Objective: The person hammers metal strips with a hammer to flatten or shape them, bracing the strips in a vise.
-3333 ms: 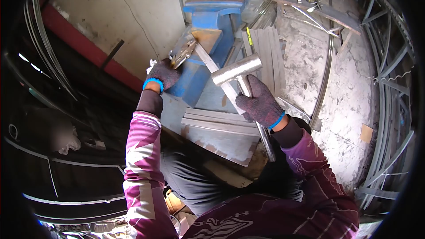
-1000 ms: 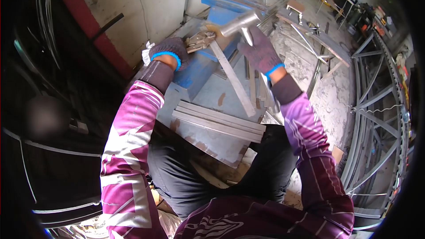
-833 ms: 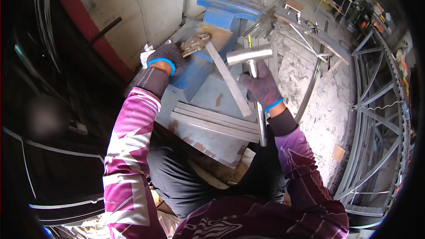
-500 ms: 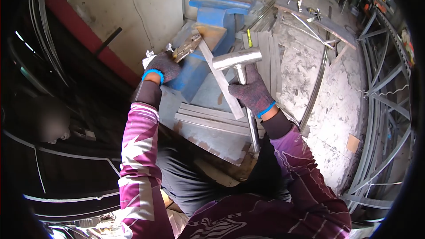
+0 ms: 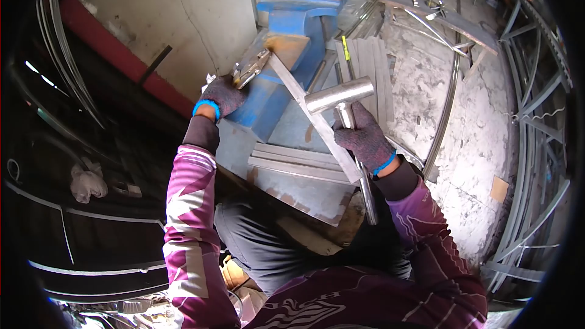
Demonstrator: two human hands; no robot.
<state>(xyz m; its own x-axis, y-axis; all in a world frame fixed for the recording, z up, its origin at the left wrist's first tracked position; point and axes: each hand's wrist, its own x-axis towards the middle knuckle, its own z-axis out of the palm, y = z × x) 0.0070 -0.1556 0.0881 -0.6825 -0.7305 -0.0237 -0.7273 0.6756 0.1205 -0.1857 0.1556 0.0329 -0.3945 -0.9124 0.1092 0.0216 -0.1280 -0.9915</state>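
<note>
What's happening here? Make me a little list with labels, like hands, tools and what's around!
left hand: gloved left hand grips locking pliers clamped on a flat metal strip
right hand: gloved right hand grips a metal hammer, head raised above the strip
strip: one end lies on the blue vise
nearby: more flat strips stacked on the bench

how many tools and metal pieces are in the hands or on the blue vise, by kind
steel hammer: 1, in the right hand
locking pliers: 1, in the left hand
long flat metal strip: 1, lying across the blue vise
blue vise: 1
total: 4
</note>
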